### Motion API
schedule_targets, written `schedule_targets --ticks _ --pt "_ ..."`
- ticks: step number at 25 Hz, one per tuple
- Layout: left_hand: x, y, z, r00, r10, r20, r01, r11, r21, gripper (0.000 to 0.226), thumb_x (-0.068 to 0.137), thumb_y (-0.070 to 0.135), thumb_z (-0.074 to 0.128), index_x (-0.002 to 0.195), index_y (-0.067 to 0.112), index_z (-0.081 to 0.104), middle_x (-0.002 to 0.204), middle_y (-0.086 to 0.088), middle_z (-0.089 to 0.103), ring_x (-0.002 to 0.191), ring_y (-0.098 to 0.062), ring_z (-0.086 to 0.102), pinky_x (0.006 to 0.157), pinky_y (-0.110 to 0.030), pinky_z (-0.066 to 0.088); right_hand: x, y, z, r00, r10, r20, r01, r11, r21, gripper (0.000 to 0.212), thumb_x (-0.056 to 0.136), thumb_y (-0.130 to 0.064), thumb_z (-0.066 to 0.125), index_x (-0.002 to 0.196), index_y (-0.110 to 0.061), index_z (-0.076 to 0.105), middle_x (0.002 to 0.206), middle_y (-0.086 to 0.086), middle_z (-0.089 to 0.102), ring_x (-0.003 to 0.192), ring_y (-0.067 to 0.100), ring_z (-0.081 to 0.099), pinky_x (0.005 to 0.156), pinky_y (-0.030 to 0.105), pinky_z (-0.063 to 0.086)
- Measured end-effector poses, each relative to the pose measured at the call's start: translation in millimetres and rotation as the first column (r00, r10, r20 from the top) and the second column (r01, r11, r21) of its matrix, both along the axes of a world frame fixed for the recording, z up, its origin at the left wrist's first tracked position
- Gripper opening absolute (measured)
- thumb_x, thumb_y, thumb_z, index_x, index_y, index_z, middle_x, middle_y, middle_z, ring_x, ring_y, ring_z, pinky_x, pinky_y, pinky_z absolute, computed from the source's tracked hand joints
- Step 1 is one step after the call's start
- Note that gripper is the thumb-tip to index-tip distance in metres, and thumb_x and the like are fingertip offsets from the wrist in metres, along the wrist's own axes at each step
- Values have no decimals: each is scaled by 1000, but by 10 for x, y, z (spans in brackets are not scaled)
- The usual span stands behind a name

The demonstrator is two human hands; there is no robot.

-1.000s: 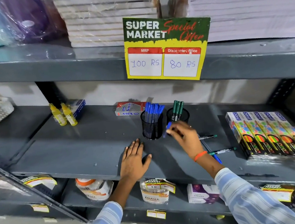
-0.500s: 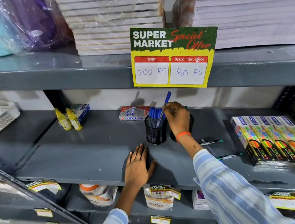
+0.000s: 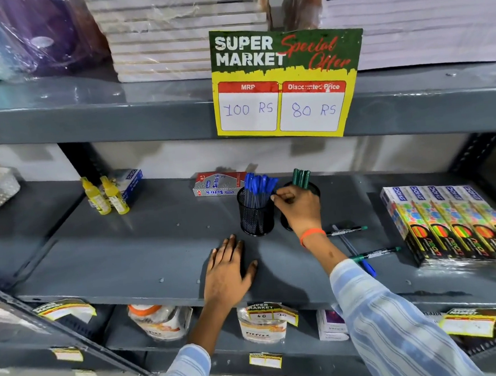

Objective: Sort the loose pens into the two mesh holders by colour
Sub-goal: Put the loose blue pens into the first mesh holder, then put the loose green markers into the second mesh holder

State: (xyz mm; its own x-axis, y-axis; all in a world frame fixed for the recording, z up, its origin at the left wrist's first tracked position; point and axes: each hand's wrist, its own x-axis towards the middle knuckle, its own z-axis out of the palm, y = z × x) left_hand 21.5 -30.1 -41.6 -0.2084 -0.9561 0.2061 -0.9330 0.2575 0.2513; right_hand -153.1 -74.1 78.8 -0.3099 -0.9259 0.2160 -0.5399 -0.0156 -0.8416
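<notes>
The left hand [image 3: 228, 274] is lying flat and empty on the grey shelf [image 3: 127, 256], fingers spread, near the front edge. The right hand [image 3: 297, 210] is hovering at the rim of the left mesh holder [image 3: 256, 216], fingertips pinched together beside the blue pens [image 3: 258, 187] standing in it; whether they are gripping a pen cannot be determined. The right mesh holder [image 3: 315, 187], largely hidden behind that hand, is carrying green pens [image 3: 301, 178]. Both holders are standing towards the back of the shelf, roughly midway along it and just beside each other.

Three loose pens are lying on the shelf behind the right forearm, towards the right end: one green-capped pen [image 3: 348, 230], a second green-capped pen [image 3: 375, 253] nearer the front edge, and a blue pen [image 3: 362, 260] running between them, partly covered by the sleeve.

Assessment: the pens are appearing light, stiff and smooth-barrelled, liable to roll on the bare metal. A pinch at mid-barrel is looking most secure. The mesh holders are looking light enough to tip if knocked at the rim, so each pen is best lowered in vertically.
</notes>
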Motion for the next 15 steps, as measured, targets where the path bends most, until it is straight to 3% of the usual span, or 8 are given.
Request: schedule_targets --ticks 4,8,11,15 --pt "-2 -4 -35 1000 -14 -27 14 1000 -5 72 85 58 22 139 12 36 150 -9 33 139 -23 23 114 -39 12 -476 379 -208 989 -40 -142 43 999 19 10 79 -18 71 81 -8 72 85 13 77 80 24 71 72 23 47" --pt "7 -8 -43 1000 -12 -27 11 1000 -11 74 85 59 21 138 11 37 149 -10 34 139 -24 25 114 -41 15 -1061 615 -433 910 -31 -413 176 931 319 15 80 -20 67 80 -5 70 87 22 73 83 37 67 74 35 53" --pt "3 -7 -46 999 -18 -28 17 1000 -14 74 85 60 21 138 10 37 148 -12 35 138 -25 26 113 -42 16 -1291 709 -551 890 15 -455 189 897 399 23 77 -23 73 83 -2 67 91 20 73 87 35 65 77 35 51" --pt "-2 -2 -36 999 -16 -28 16 1000 -11 75 84 60 20 138 10 37 148 -12 35 138 -25 26 113 -41 15 -1389 692 -603 890 69 -451 160 879 450 22 75 -13 72 91 -1 66 99 20 71 95 34 63 85 37 51"
